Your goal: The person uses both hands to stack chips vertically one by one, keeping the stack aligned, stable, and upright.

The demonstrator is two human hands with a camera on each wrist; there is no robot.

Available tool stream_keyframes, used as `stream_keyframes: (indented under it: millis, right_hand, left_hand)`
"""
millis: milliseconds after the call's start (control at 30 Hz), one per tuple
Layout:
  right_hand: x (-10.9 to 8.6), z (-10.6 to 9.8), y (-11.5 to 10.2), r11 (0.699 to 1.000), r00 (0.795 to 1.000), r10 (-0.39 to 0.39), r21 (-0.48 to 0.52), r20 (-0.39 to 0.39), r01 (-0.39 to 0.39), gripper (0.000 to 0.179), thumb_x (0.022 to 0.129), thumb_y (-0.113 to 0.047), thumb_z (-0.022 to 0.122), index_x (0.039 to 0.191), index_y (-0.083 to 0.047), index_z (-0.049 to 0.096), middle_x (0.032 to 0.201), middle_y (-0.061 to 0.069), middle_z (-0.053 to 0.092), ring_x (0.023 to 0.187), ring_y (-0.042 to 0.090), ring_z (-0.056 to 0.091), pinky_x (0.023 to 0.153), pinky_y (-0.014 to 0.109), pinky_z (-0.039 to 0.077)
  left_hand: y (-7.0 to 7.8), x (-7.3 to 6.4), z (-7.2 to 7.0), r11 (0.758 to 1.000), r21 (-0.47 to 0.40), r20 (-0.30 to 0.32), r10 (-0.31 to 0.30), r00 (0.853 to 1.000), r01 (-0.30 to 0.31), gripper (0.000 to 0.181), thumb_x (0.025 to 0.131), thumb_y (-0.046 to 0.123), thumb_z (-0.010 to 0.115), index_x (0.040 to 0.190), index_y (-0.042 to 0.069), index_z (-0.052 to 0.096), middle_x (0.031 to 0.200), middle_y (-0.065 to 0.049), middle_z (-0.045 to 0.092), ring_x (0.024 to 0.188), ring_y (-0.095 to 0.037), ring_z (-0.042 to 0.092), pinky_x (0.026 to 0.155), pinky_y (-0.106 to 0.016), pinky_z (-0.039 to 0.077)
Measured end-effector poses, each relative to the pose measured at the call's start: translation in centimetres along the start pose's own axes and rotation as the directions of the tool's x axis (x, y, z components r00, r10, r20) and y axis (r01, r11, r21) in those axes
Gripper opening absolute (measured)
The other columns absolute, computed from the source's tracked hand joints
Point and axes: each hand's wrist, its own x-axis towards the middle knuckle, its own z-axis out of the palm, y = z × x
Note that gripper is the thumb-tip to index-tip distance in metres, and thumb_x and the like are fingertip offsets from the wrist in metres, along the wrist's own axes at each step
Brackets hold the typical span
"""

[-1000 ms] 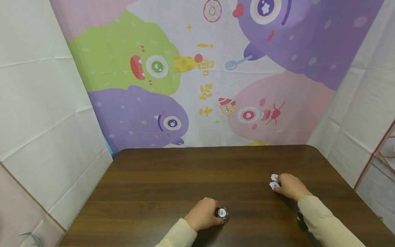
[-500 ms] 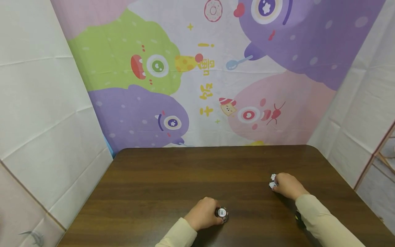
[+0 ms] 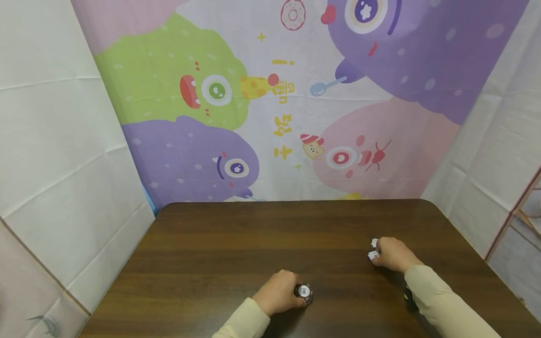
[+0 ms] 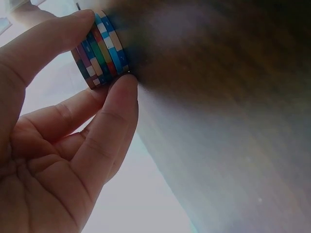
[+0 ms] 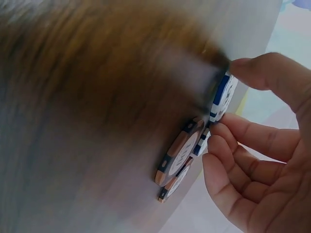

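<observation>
In the head view my left hand (image 3: 279, 292) grips a stack of poker chips (image 3: 304, 291) at the front middle of the table. Its top chip is dark with a white centre marked 100. The left wrist view shows thumb and fingers around the multicoloured edges of the stack (image 4: 103, 51). Farther right and back, my right hand (image 3: 395, 253) pinches a blue-and-white poker chip (image 5: 224, 94) between thumb and index finger. A second blue-and-white chip (image 5: 201, 141) lies close beside it. Two brown-and-black chips (image 5: 180, 153) lie nearby in the right wrist view, hidden in the head view.
The dark wooden table (image 3: 236, 234) has rounded far corners and reaches a cartoon-printed cloth (image 3: 270, 117) behind it. Pale cloth walls (image 3: 63, 141) stand on both sides. A dark item with a yellow spot (image 3: 408, 296) shows under the right sleeve.
My right hand has shifted slightly left, and the nearer blue-and-white chip has moved a little left and towards me. The left hand and its stack have stayed in place.
</observation>
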Motion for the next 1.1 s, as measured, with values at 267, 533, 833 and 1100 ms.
stream_keyframes:
  millis: [267, 533, 833, 1100]
  right_hand:
    - [0.1, -0.3, -1.5, 0.999, 0.999, -0.047, 0.019, 0.007, 0.047, 0.015, 0.072, -0.014, 0.073, 0.075, -0.006, 0.061, 0.069, -0.001, 0.053, 0.061, 0.016, 0.044, 0.057, 0.034, 0.039]
    - [0.1, -0.3, -4.4, 0.992, 0.993, -0.115, 0.043, -0.004, 0.115, 0.017, 0.074, -0.016, 0.073, 0.080, -0.006, 0.062, 0.070, -0.002, 0.051, 0.061, 0.014, 0.043, 0.057, 0.032, 0.037]
    - [0.0, -0.1, -7.4, 0.973, 0.974, -0.222, 0.047, -0.055, 0.224, 0.019, 0.072, -0.018, 0.074, 0.082, -0.008, 0.062, 0.073, -0.004, 0.051, 0.063, 0.010, 0.042, 0.058, 0.029, 0.038]
    - [-0.4, 0.6, -10.4, 0.938, 0.938, -0.337, 0.054, -0.078, 0.342, 0.023, 0.072, -0.021, 0.077, 0.088, -0.009, 0.064, 0.080, -0.007, 0.052, 0.069, 0.007, 0.045, 0.061, 0.027, 0.042]
  left_hand:
    - [0.1, 0.0, 0.0, 1.000, 0.005, -0.004, 0.001, 1.000, -0.001, 0.019, 0.071, 0.020, 0.084, 0.083, 0.011, 0.073, 0.074, 0.008, 0.064, 0.065, -0.001, 0.053, 0.060, -0.019, 0.044]
    - [0.0, 0.0, 0.1, 1.000, 0.011, -0.008, 0.008, 1.000, -0.008, 0.017, 0.072, 0.020, 0.084, 0.081, 0.012, 0.072, 0.072, 0.008, 0.063, 0.063, -0.001, 0.052, 0.059, -0.018, 0.044]
    - [-0.1, 0.1, 0.2, 1.000, 0.019, -0.015, 0.019, 1.000, -0.019, 0.017, 0.071, 0.020, 0.084, 0.080, 0.012, 0.072, 0.072, 0.009, 0.062, 0.063, -0.001, 0.051, 0.059, -0.018, 0.043]
    - [-0.1, 0.0, 0.2, 1.000, 0.016, -0.030, 0.024, 0.999, -0.024, 0.017, 0.069, 0.019, 0.085, 0.076, 0.013, 0.070, 0.068, 0.010, 0.060, 0.060, -0.001, 0.049, 0.056, -0.019, 0.042]
